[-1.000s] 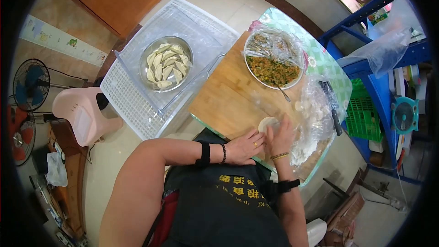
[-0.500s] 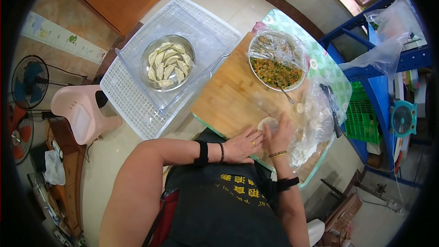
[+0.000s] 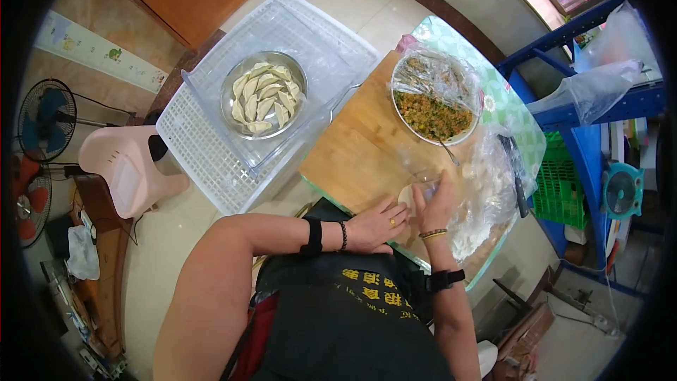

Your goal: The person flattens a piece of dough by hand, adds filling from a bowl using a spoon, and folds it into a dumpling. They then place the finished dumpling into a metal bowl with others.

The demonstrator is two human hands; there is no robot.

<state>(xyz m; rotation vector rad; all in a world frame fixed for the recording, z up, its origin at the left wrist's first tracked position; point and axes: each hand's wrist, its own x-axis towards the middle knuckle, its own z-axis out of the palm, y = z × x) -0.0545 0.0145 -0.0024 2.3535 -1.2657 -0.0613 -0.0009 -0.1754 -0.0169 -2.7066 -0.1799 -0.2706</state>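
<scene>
On the near edge of the wooden board, a round dough wrapper lies under my fingertips. My left hand holds the wrapper's left edge. Just to its right, my right hand is curled around a clear, glass-like object at the wrapper, partly hidden by the fingers. Beyond the hands stands a white bowl of chopped filling, half covered with plastic film, a spoon handle sticking out. White flour is spread right of my right hand, beside a crumpled clear plastic bag.
Several folded dumplings fill a steel bowl on a plastic-topped white crate at the left. A black-handled tool lies at the board's right. Nearby are a blue shelf, green basket and pink chair.
My right hand has shifted slightly right and away from me, uncovering more of the clear object and wrapper. My left hand stays at the wrapper's edge. The whole view has shifted slightly.
</scene>
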